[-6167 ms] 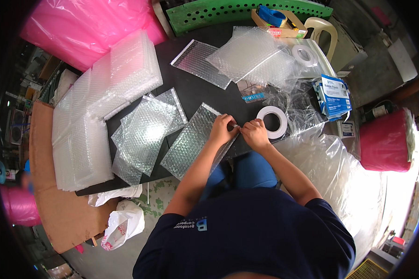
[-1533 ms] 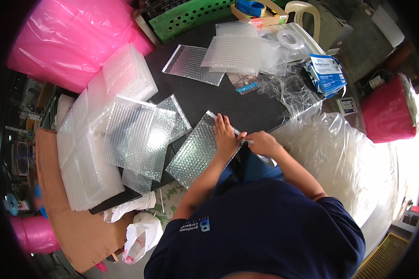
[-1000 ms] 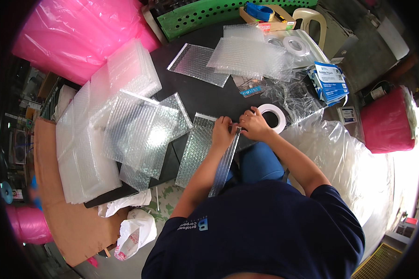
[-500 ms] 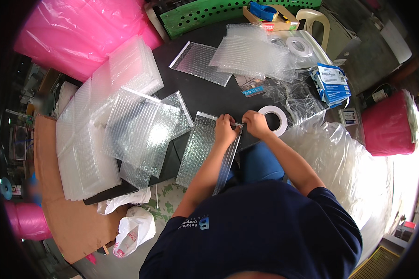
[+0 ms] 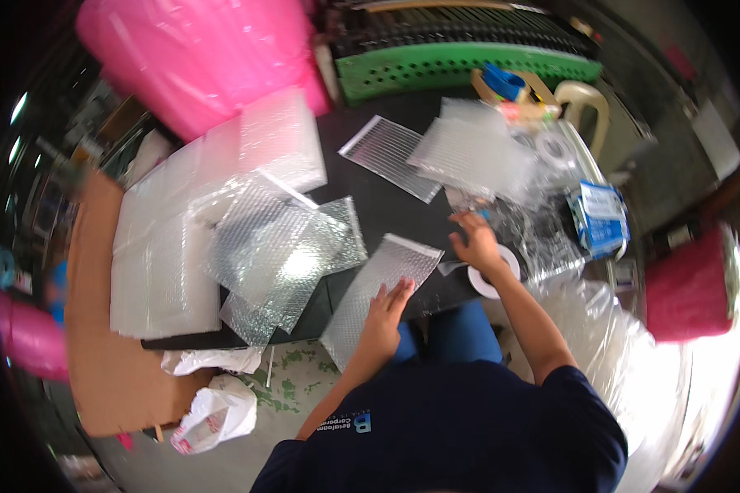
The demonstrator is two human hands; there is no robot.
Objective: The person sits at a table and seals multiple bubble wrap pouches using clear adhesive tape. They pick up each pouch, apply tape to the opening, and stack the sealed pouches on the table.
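Observation:
A clear bubble-wrap pouch (image 5: 370, 287) with a white strip along its far end lies slanted over the front edge of the black table (image 5: 378, 204). My left hand (image 5: 384, 319) rests on the pouch's right side, fingers stretched out and nothing gripped. Farther right, my right hand (image 5: 475, 244) is over the table with its fingers apart and holds nothing that I can see. Beneath my right wrist lies a roll of white tape (image 5: 482, 284), partly covered by the arm. A short loose end of tape shows between the roll and the pouch.
Loose bubble pouches (image 5: 263, 238) overlap to the left, before tall stacks of bubble sheets (image 5: 160, 271). More bubble sheets (image 5: 473, 156) lie at the back. Crumpled clear plastic (image 5: 543, 234), blue-and-white packets (image 5: 600, 218) and another tape roll (image 5: 554, 150) are on the right.
My hands have come apart from the pouch's upper right corner. The left now lies flat lower on the pouch; the right has opened, away from it. The whole view has shifted.

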